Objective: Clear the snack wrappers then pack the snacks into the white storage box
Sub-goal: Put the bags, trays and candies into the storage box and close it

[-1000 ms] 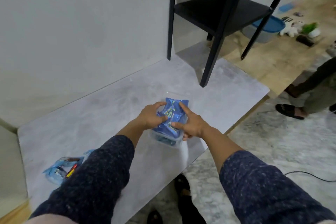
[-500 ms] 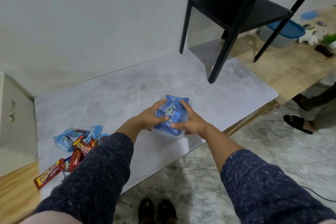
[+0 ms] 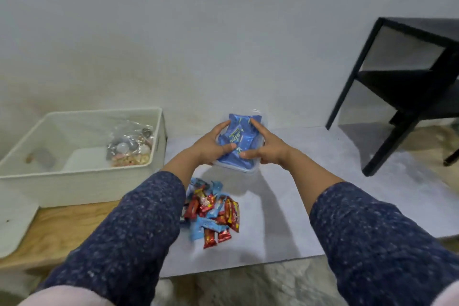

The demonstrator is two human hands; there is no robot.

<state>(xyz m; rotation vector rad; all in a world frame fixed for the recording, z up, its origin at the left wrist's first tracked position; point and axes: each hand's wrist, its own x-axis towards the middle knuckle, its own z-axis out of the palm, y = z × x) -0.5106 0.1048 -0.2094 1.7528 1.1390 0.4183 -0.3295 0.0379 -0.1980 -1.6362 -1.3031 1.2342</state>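
My left hand (image 3: pixel 211 144) and my right hand (image 3: pixel 267 146) together grip a clear plastic tub (image 3: pixel 244 168) filled with blue snack packets (image 3: pixel 239 141), held above the grey mat. Both thumbs press on the packets. A pile of red and blue snack bars (image 3: pixel 213 211) lies on the mat below my hands, partly hidden by my left sleeve. The white storage box (image 3: pixel 74 181) stands at the left, open, with a clear bag of mixed items (image 3: pixel 131 146) in its right corner.
The grey mat (image 3: pixel 310 206) lies against a white wall. A black metal shelf unit (image 3: pixel 409 97) stands at the right, one leg on the mat. A wooden surface (image 3: pixel 62 226) runs under the box. A white lid (image 3: pixel 12 226) lies at the far left.
The view has swung left, bringing the white storage box and the whole snack pile into sight. My hands keep the same grip on the tub, which now looks lifted off the mat.
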